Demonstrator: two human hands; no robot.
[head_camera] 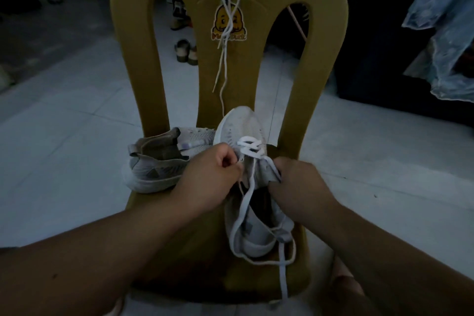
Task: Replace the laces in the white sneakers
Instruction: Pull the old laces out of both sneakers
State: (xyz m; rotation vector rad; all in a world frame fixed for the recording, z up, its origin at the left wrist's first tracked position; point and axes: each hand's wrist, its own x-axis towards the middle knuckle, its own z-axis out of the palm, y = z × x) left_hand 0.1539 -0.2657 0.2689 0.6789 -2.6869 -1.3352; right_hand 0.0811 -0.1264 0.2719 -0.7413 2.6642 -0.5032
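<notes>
Head view, dim light, looking down on a yellow-brown plastic chair (133,33) standing on pale floor tiles (64,110). At the left of the seat a second white sneaker (159,161) lies on its side, heel toward the left, with no lace visible in it. Just right of it the left hand (213,174) has its fingers curled, pinching a white lace (250,149) beside an eyelet. That lace crosses the lowest eyelets of the sneaker being laced (246,126) – toe pointing at the chair back – and its loose ends trail over the seat's front edge. The right hand (295,177) grips this sneaker's right eyelet flap, fingers closed round the fabric. Above, thin laces (224,59) hang down the chair back across a duck sticker (229,23). Pale blue cloth (441,33) hangs at far right.
</notes>
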